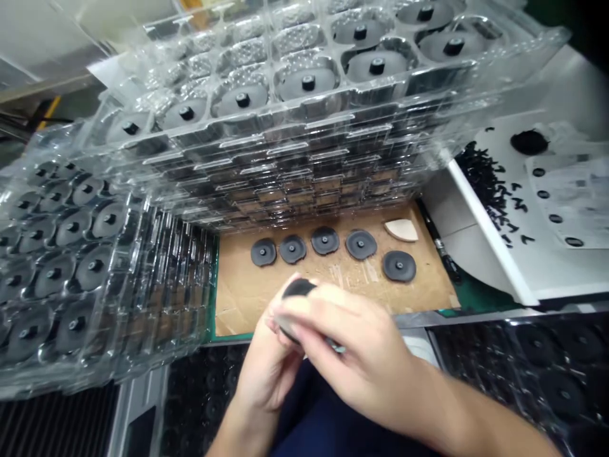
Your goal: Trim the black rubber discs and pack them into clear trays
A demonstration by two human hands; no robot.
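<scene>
Disc (297, 287) held near cardboard (233, 285), left hand (267, 348) curled round it, right hand (361, 337) pinching it, thumb against fingers. Five discs (325, 240) lie loose; upper tray (352, 101) looks part-filled, work perhaps midway.

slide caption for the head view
Left hand and right hand hold a dark part near five dark hubbed discs on cardboard

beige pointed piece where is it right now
In the head view, the beige pointed piece lies near the far right corner of the cardboard, just beyond the rightmost loose dark grey disc.
</scene>
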